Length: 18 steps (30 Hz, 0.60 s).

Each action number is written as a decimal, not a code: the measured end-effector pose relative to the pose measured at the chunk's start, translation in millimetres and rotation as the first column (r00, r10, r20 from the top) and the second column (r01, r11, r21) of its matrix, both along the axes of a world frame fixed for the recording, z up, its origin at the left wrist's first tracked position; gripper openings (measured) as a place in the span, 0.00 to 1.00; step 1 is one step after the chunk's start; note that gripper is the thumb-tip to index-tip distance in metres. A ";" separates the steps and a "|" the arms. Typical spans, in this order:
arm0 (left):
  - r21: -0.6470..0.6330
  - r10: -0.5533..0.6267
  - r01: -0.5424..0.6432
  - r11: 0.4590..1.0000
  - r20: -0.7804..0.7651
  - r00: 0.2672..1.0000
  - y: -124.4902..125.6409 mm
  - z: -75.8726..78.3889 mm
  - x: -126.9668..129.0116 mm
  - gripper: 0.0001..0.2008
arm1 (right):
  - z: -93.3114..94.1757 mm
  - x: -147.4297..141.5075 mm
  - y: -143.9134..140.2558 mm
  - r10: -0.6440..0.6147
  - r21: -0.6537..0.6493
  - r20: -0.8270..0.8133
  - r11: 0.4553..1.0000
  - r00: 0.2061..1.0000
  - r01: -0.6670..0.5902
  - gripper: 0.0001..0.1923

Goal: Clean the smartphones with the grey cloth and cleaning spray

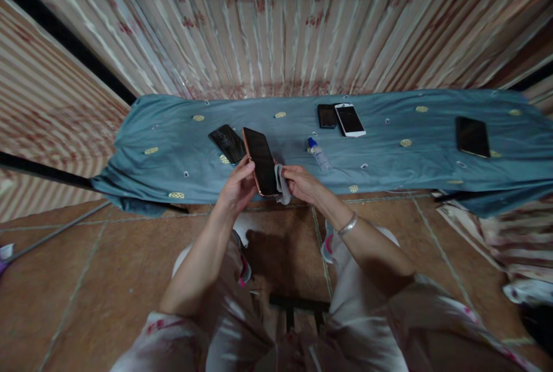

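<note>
My left hand (239, 185) grips the lower edge of a dark phone (261, 160) with a copper-coloured rim, held tilted above the near edge of the table. My right hand (303, 183) holds a small pale cloth (282, 183) against the phone's lower right side. A bracelet sits on my right wrist. Just behind the held phone lies a black phone (228, 143) with a cracked-looking face.
The low table is draped in a blue-grey cloth (389, 170). On it lie a small clear bottle with a blue cap (318, 153), a small black phone (326, 116), a white phone (349, 120) and a black phone (472, 136) at the right. Curtains hang behind.
</note>
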<state>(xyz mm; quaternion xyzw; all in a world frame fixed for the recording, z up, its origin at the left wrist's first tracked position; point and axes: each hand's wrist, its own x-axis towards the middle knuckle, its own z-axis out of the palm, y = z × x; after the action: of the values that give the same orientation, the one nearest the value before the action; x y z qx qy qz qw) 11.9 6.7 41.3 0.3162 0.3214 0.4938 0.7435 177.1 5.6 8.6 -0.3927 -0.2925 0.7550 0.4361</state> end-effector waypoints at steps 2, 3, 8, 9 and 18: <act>0.021 0.006 -0.006 1.000 0.003 1.000 1.8 1.3 -2.3 0.19 | -0.2 -1.1 -1.9 0.020 -0.007 -0.001 1.000 1.000 -0.020 0.04; 0.024 0.016 -0.016 1.000 -0.004 1.000 2.5 2.0 -3.3 0.19 | -0.6 -1.4 -2.7 0.028 -0.009 0.001 1.000 1.000 -0.028 0.04; 0.001 0.077 -0.077 0.997 -0.061 0.995 4.7 1.8 -7.0 0.22 | -7.0 -3.5 -4.9 0.087 -0.036 0.029 0.996 0.996 -0.086 0.09; 0.000 0.085 -0.086 0.996 -0.066 0.994 5.1 0.8 -7.4 0.23 | -9.0 -4.6 -5.2 0.090 -0.054 0.033 0.995 0.995 -0.088 0.10; 0.052 0.159 -0.156 0.986 -0.075 0.984 10.4 -7.4 -8.1 0.28 | -18.5 -22.8 -8.7 -0.022 -0.355 -0.144 0.935 0.989 -0.030 0.15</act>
<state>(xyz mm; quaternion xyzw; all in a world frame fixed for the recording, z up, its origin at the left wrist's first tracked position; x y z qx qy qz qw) 3.8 17.1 33.9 0.3260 0.3631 0.5454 0.6815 154.3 -3.0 -9.9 -0.4083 -0.1193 0.8230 0.3765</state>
